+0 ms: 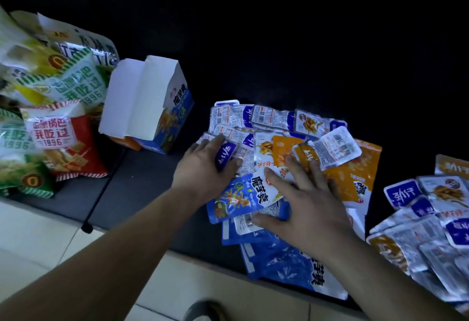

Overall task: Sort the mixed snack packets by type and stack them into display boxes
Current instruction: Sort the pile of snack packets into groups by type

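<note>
Blue packet (225, 156): small one at the left edge of the mixed pile (274, 120), pinched in the left hand (203, 168), fingers curled over it
Right hand (308, 206): flat, fingers spread, pressing on the mixed pile on the dark table (142, 181)
Display box (149, 107): left of the pile, flaps up, can't see inside tbh
Second pile (431, 219): cut off at the right edge
Big bags (58, 130): far left, blurry
</note>
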The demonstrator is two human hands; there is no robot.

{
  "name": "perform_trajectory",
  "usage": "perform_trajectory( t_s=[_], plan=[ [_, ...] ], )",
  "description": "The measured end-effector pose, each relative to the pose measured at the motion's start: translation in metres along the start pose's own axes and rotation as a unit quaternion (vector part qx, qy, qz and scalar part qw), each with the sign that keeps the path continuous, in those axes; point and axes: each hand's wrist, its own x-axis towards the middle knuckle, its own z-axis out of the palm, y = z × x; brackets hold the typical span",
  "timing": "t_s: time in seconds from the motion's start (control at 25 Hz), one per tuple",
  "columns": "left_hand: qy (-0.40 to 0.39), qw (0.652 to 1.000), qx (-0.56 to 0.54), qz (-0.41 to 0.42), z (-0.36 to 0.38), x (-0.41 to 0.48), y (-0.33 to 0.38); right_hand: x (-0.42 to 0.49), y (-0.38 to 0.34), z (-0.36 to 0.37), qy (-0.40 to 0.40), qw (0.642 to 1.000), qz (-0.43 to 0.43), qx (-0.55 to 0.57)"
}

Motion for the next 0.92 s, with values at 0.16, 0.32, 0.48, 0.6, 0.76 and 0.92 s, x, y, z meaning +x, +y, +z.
perform_trajectory(
  t_s=[0.16,0.32,0.48,0.6,0.76,0.92],
  plan=[
    [0.24,0.965,-0.027,0.098,-0.027,-0.021,0.01,0.0,0.01,-0.006,-0.003,0.998,-0.01,0.056],
    [0.091,0.904,-0.415,0.042,-0.053,-0.046,0.055,-0.008,0.004,-0.027,0.111,0.937,0.011,0.332],
    [-0.089,0.857,-0.508,0.0,-0.034,-0.06,0.092,-0.008,-0.001,-0.048,0.139,0.792,0.062,0.591],
    [0.021,0.913,-0.402,-0.063,-0.016,-0.035,0.075,-0.006,0.003,-0.044,0.187,0.712,0.145,0.661],
    [0.02,0.983,-0.135,-0.121,-0.016,0.002,0.044,0.001,0.0,-0.028,0.255,0.716,0.182,0.624],
    [0.012,0.988,-0.098,-0.116,-0.011,0.004,0.048,0.015,-0.004,-0.015,0.229,0.812,0.186,0.503]
  ],
)
